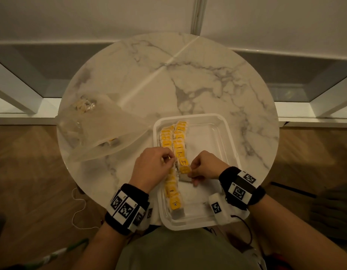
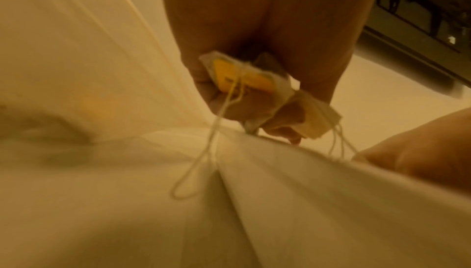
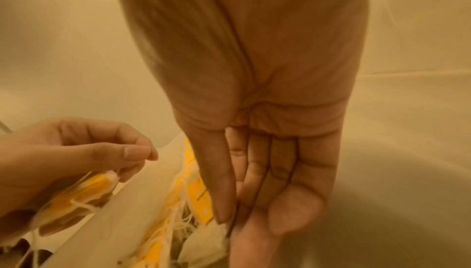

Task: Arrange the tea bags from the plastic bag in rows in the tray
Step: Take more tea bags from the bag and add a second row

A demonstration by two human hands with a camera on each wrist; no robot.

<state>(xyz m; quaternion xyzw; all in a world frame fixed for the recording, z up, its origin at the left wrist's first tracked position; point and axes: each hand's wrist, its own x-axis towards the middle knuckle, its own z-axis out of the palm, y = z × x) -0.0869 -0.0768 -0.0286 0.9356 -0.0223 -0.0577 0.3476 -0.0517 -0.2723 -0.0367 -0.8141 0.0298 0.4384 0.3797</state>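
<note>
Head view: yellow tea bag tag point(image 1: 184, 162) reads "RELAX" between both hands point(image 1: 176, 166).

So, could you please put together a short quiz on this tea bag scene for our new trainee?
1. True or false: the plastic bag lies inside the tray.
2. Which hand holds spare tea bags in its curled fingers? A) left hand B) right hand
3. Fill in: the rows of tea bags fill the tray's ____ side, seen from the head view.

Key: 1 false, it lies on the table left of the tray. 2 A. 3 left.
</note>
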